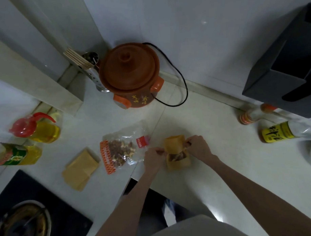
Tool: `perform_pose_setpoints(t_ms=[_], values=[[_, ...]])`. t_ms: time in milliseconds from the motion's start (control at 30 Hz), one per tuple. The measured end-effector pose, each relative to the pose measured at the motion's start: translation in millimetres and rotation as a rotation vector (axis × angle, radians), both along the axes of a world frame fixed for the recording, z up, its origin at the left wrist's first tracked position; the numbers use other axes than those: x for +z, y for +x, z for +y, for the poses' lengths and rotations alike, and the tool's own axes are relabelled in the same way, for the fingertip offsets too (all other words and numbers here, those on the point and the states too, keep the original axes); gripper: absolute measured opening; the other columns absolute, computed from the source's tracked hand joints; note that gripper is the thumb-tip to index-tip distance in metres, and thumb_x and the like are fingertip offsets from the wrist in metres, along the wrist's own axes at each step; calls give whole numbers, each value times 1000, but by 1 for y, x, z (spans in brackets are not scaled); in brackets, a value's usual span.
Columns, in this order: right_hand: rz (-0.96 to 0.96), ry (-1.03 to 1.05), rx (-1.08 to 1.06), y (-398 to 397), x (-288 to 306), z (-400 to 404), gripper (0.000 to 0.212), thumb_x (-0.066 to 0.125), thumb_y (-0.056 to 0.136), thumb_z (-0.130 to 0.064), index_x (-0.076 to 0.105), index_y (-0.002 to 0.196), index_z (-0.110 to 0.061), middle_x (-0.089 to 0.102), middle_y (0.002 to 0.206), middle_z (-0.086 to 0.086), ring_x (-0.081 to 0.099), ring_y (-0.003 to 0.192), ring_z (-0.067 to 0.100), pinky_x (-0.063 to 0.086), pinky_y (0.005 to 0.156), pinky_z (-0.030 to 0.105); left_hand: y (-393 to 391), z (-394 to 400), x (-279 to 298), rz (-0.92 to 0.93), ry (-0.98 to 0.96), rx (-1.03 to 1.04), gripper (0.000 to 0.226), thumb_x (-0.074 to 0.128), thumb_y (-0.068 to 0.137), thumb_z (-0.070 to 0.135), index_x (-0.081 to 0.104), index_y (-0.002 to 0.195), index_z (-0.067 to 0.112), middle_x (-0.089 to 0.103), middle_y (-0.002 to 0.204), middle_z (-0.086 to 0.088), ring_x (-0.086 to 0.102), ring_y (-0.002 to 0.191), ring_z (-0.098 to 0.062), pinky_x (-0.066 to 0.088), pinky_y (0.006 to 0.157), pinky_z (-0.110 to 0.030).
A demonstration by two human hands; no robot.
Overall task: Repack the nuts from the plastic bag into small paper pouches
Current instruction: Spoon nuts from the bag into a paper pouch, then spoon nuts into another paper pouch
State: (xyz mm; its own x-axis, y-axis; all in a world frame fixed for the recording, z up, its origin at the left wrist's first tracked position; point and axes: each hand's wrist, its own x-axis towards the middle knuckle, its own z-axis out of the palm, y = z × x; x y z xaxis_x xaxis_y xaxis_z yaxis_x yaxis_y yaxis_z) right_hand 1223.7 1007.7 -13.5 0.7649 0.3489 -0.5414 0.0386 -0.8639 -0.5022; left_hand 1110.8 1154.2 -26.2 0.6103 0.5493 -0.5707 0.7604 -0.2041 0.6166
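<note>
— Two hands are seen at the lower middle of the frame: the left hand (153,157) is pinched on one side of the pouch (177,153), the right hand (199,148) on the other, and its mouth is held open with nuts (177,156) visible inside.

— Where is the bag (120,150) found?

— Just left of the hands, laid flat on the counter (213,133), with many nuts left in it. A stack of empty pouches (80,169) is seen further left, near the stove (31,210).

— What could be spilled?

— If the paper is pulled unevenly, the pouch could be tipped or torn, and nuts could be scattered toward the counter edge. The bag's open end could also be nudged by the left wrist.

— And beyond?

— A clay pot (130,72) with its cord (178,78) is set at the upper middle, well apart.
</note>
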Motion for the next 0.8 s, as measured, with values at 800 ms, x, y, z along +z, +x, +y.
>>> perform_pose_setpoints(t_ms=[800], values=[[46, 166, -230, 9, 2, -24, 20, 30, 101, -19, 45, 109, -8, 54, 68, 6, 49, 46, 16, 42, 31, 27, -38, 30, 1, -147, -208, 144, 19, 67, 89, 14, 75, 92, 31, 73, 77, 10, 64, 59, -4, 54, 46, -25]])
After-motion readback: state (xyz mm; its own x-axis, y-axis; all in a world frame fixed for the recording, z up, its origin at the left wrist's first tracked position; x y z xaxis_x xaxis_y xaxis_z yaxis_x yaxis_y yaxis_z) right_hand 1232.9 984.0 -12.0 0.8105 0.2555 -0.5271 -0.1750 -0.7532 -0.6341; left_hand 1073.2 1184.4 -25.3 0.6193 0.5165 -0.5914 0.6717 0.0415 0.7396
